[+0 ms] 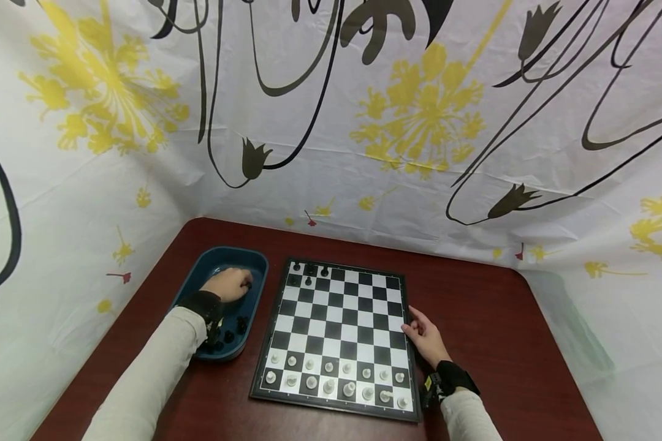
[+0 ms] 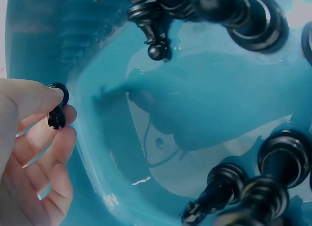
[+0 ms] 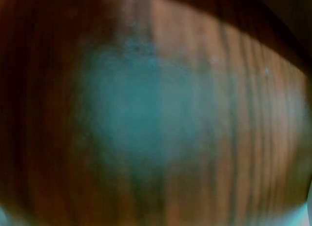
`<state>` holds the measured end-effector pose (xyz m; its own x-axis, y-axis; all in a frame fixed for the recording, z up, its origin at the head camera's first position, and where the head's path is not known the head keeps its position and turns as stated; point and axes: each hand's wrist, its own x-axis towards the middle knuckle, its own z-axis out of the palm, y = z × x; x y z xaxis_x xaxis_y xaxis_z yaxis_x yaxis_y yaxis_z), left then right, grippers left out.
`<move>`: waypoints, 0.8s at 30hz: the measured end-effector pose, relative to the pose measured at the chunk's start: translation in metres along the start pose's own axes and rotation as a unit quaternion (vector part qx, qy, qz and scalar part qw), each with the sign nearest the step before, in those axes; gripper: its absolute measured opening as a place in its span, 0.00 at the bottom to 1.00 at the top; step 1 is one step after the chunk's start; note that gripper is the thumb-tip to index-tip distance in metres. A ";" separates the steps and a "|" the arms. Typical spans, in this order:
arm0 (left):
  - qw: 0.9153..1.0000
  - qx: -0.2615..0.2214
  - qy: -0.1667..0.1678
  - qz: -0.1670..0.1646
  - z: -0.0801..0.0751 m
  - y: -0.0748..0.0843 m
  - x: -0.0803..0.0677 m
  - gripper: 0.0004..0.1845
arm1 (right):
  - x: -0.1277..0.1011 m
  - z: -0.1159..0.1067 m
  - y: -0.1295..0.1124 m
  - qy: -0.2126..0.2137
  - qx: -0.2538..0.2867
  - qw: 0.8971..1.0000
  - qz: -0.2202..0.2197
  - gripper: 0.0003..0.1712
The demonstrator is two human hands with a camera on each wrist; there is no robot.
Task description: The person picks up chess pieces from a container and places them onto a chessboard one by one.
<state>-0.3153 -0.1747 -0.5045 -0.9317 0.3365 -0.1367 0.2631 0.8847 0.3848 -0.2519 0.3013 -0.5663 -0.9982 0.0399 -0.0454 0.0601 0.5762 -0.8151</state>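
Inside the blue tray, my left hand pinches a black chess rook between thumb and fingertips. Its notched top points down in the left wrist view. Other black chess pieces lie loose on the tray floor, mostly at its near end. My right hand rests at the right edge of the chessboard, thumb over the frame and fingers fairly straight. Several black pieces stand in the board's far left corner. White pieces fill the two rows nearest me.
Both board and tray rest on a dark red-brown table, the tray left of the board. A white patterned curtain hangs behind the table and along its sides. The right wrist view has only blurred, wood-grained tabletop.
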 end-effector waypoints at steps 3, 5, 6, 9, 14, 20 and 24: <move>1.000 -0.002 0.000 -0.004 0.000 0.000 0.000 0.11 | 0.000 0.000 0.000 -0.001 -0.001 1.000 -0.004 0.31; 1.000 -0.004 -0.002 -0.007 -0.001 0.000 0.000 0.11 | 0.000 0.001 0.001 -0.001 0.000 1.000 -0.004 0.31; 1.000 -0.006 -0.003 -0.007 -0.001 0.000 0.000 0.11 | -0.001 0.001 0.001 -0.001 0.001 1.000 -0.004 0.31; 1.000 -0.009 -0.006 -0.006 -0.003 0.000 0.000 0.12 | -0.001 0.001 0.001 0.000 0.002 1.000 -0.007 0.31; 1.000 -0.011 -0.003 0.001 -0.006 0.001 0.000 0.12 | -0.002 0.000 0.001 0.002 0.008 1.000 -0.021 0.31; 1.000 -0.014 -0.005 0.011 -0.009 0.002 0.000 0.12 | -0.002 0.000 0.002 0.004 0.007 0.999 -0.032 0.31; 1.000 -0.022 0.000 0.016 -0.012 0.003 0.003 0.09 | -0.001 0.000 0.002 0.005 0.009 0.999 -0.031 0.31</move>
<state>-0.3197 -0.1746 -0.4928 -0.9234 0.3635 -0.1235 0.2806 0.8585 0.4292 -0.2503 0.3019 -0.5680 -0.9999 0.0120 0.0113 -0.0026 0.5623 -0.8269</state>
